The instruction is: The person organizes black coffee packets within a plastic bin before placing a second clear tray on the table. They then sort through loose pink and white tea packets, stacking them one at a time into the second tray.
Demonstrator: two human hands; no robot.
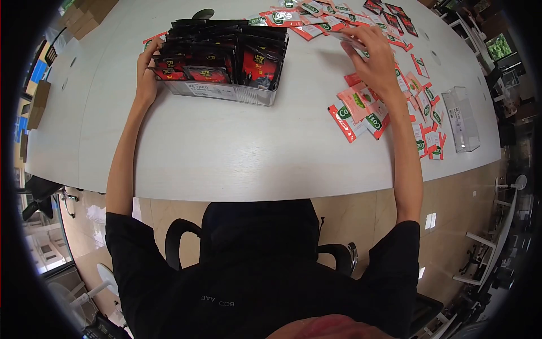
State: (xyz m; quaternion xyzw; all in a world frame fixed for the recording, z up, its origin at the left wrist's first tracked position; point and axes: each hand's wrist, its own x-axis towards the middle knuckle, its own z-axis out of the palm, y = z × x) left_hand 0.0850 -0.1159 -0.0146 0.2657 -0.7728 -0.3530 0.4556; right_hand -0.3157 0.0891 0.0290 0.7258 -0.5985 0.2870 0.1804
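Note:
A clear plastic box with a white label stands at the upper left, packed with black and red sachets. My left hand is closed around the box's left end. Just behind its fingertips, part of a red and white sachet shows. Over the scattered red and white Cozy sachets, my right hand pinches a pale sachet between thumb and fingers. Part of the held sachet is hidden by the fingers.
More Cozy sachets spread along the right and top of the white table. Several black and red sachets lie at the top right. An empty clear box is at the right edge. A dark round object sits behind the filled box.

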